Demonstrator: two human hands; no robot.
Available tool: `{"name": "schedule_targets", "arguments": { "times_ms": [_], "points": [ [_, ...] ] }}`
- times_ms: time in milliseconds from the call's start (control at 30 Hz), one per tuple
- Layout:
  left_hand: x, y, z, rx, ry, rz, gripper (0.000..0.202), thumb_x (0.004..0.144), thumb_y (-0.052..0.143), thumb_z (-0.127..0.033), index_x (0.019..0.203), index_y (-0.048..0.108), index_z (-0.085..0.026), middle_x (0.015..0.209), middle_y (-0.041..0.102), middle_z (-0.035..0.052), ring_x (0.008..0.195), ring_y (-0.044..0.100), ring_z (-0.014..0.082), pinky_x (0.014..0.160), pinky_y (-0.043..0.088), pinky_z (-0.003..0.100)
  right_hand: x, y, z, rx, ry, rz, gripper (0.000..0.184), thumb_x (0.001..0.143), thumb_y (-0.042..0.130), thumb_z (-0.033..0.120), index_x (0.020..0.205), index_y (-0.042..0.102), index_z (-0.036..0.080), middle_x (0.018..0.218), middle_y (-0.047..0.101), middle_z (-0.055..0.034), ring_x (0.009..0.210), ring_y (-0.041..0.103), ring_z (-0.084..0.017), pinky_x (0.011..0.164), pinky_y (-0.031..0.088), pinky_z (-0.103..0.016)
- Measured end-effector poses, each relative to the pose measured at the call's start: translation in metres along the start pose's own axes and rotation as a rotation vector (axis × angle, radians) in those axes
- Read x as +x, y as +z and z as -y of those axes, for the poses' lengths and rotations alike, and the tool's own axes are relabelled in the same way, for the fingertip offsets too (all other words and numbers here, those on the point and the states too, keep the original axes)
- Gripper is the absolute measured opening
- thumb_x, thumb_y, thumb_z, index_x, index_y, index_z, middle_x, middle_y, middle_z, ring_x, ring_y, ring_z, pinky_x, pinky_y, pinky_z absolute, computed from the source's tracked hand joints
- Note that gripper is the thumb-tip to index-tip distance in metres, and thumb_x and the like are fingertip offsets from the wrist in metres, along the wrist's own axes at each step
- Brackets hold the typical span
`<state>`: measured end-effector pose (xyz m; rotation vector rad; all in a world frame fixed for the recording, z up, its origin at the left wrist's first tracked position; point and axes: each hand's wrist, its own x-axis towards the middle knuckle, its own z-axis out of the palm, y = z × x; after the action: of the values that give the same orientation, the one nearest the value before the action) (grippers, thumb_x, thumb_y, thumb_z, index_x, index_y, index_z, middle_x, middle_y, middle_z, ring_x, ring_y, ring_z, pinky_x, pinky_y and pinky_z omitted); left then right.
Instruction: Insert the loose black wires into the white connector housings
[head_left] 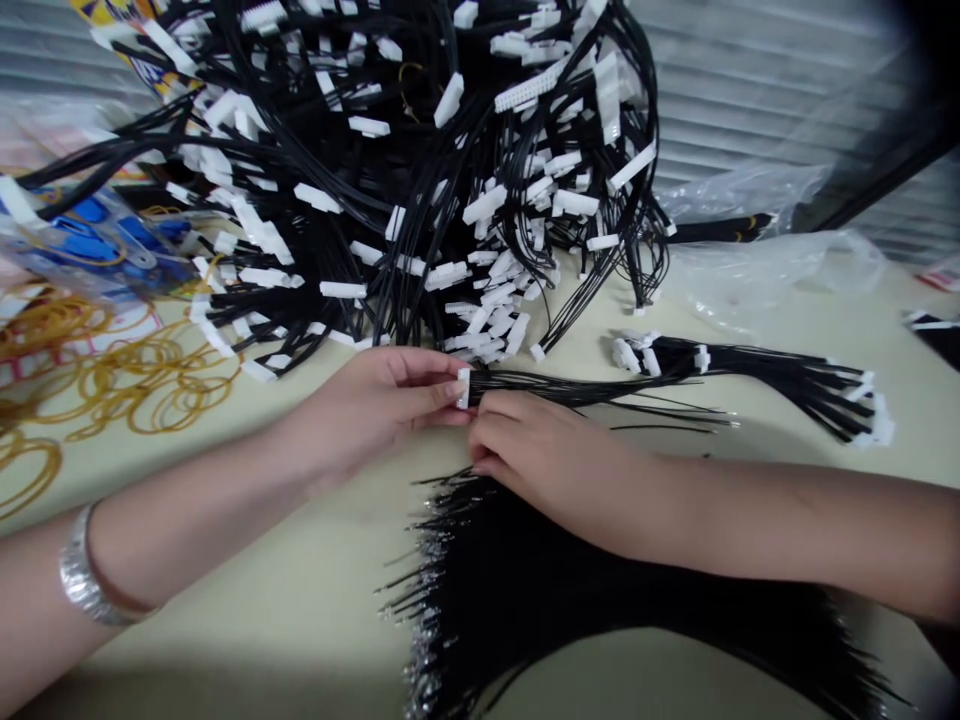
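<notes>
Between the thumb and fingers of my left hand [409, 392] is a white connector housing [464, 388]. Black wires [570, 385] run out of it to the right, their far ends loose. My right hand [525, 435] is just right of the housing, fingers pinched together over the upper edge of a large pile of loose black wires [555, 590]. What its fingertips hold, if anything, is hidden. Small metal terminals [427, 600] show along the pile's left end.
A big heap of black wire harnesses [420, 180] with white connectors lies at the back. Yellow rubber bands [157, 385] are spread at left, near a bag of blue parts [97, 235]. Farther right lie a finished-looking harness bundle [772, 370] and a clear plastic bag [772, 275].
</notes>
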<state>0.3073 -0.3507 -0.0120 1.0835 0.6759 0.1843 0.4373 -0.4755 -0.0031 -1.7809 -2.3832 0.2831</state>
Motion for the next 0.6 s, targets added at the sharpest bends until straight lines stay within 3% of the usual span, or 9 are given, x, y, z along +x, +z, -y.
{"name": "schedule_targets", "arguments": {
  "times_ms": [167,300,400,600],
  "points": [
    [0.001,0.0,0.001,0.001,0.0,-0.009,0.014,0.073,0.065,-0.011,0.087,0.065,-0.011,0.081,0.066,0.0017,0.07,0.064,0.0067,0.071,0.055,0.014,-0.006,-0.01,0.008,0.04,0.052,0.088,0.008,0.083,0.048,0.007,0.079,0.053,0.01,0.084,0.052,-0.0063,0.082,0.046,-0.013,0.076,0.04,-0.027],
    [0.0,0.0,0.002,0.018,-0.015,0.015,0.016,0.071,0.068,-0.015,0.087,0.065,-0.011,0.078,0.066,0.0014,0.069,0.065,0.0079,0.067,0.055,0.013,-0.012,-0.021,0.013,0.213,0.276,0.113,0.01,0.085,0.041,0.009,0.082,0.049,0.015,0.08,0.053,-0.0011,0.067,0.047,-0.009,0.058,0.036,-0.022],
    [-0.002,0.001,0.004,0.029,-0.026,0.063,0.018,0.072,0.068,-0.017,0.089,0.065,-0.013,0.083,0.067,0.0021,0.071,0.065,0.008,0.069,0.055,0.012,-0.018,-0.027,0.011,0.21,0.406,0.112,0.011,0.087,0.038,0.015,0.081,0.047,0.016,0.071,0.052,0.0008,0.056,0.044,-0.009,0.049,0.03,-0.022],
    [-0.007,0.008,0.006,0.052,-0.051,0.085,0.019,0.069,0.07,-0.019,0.087,0.066,-0.016,0.084,0.068,0.0007,0.073,0.066,0.0091,0.07,0.055,0.013,-0.024,-0.022,0.0,-0.01,0.273,-0.097,0.007,0.081,0.047,0.006,0.077,0.049,0.011,0.071,0.05,-0.0013,0.06,0.044,-0.008,0.052,0.033,-0.023]
  ]
}}
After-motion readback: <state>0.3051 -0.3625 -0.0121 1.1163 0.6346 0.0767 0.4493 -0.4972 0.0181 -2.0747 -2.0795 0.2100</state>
